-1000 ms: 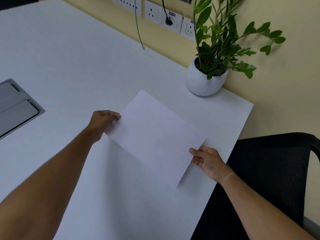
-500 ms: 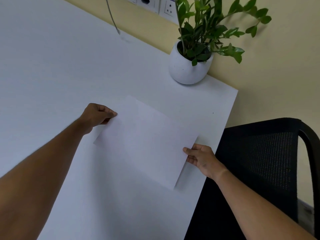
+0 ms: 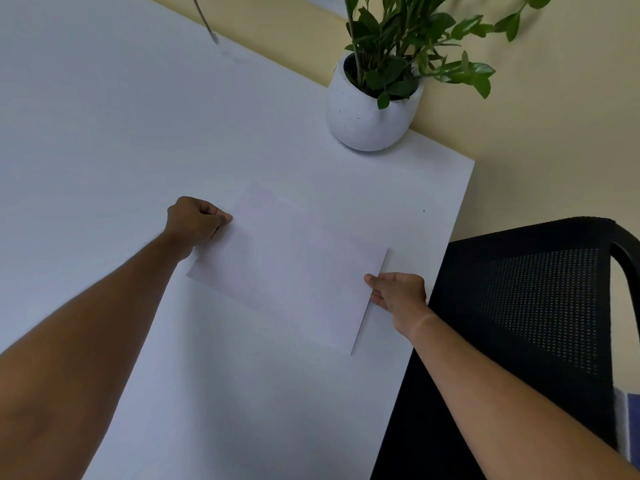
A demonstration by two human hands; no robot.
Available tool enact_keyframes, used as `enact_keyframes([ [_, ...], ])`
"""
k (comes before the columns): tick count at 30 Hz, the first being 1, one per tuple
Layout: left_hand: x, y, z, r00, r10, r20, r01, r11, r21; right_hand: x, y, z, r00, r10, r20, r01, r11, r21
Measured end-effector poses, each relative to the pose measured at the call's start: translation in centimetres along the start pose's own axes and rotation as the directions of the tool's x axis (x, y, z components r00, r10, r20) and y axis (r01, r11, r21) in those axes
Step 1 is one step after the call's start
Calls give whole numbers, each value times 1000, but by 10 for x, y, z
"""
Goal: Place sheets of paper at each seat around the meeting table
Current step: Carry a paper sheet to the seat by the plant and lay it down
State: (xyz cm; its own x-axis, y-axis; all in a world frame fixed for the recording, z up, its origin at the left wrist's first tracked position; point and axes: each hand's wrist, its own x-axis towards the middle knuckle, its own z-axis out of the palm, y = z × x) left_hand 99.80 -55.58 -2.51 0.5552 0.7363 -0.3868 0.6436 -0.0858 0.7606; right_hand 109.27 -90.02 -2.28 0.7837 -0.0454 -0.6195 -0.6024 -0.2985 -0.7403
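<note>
1. Beside the black chair point(image 3: 540, 306), head view: sheet of paper point(image 3: 294, 268) now lies lower and flatter on the white table point(image 3: 104, 133) than a second ago, when it was held tilted up off the surface with a clear shadow under it.
2. Near-chair edge of the sheet is slightly lifted, thin shadow line along it; far side looks flat on the table.
3. Left hand point(image 3: 195, 220) pinches the sheet's far-from-chair edge, fingers curled. Right hand point(image 3: 398, 292) grasps the chair-side edge, thumb on top, fingers under.
4. Meaning, as a judgement: this seat's placement is nearly done; only letting go remains, then other seats.
5. Sheet look: plain white, blank, unfolded, rectangular, skewed to the table edge, barely contrasting with the tabletop.
6. Sheet position: on the table just in front of the chair, nearer the chair than the potted plant point(image 3: 374, 109), well apart from the pot.
</note>
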Motion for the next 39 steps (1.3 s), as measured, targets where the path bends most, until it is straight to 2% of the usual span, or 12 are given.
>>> enact_keyframes([
  [10, 3, 5, 13, 997, 66, -39, -65, 998, 24, -1, -2, 4, 996, 22, -92, -25, 999, -25],
  [18, 5, 4, 19, 994, 98, -57, -91, 988, 122, -6, -5, 7, 991, 23, -133, -32, 998, -63],
  [24, 2, 5, 20, 992, 102, -80, -90, 986, 141, -6, -4, 9, 984, -13, -176, -14, 988, -154],
  [33, -4, 6, 23, 986, 115, -125, -88, 976, 200, -6, -2, 9, 983, -51, -177, 17, 981, -191],
  [39, -14, 3, 22, 972, 214, -100, -179, 944, 276, -12, -1, 8, 977, -118, -179, 74, 970, -230],
])
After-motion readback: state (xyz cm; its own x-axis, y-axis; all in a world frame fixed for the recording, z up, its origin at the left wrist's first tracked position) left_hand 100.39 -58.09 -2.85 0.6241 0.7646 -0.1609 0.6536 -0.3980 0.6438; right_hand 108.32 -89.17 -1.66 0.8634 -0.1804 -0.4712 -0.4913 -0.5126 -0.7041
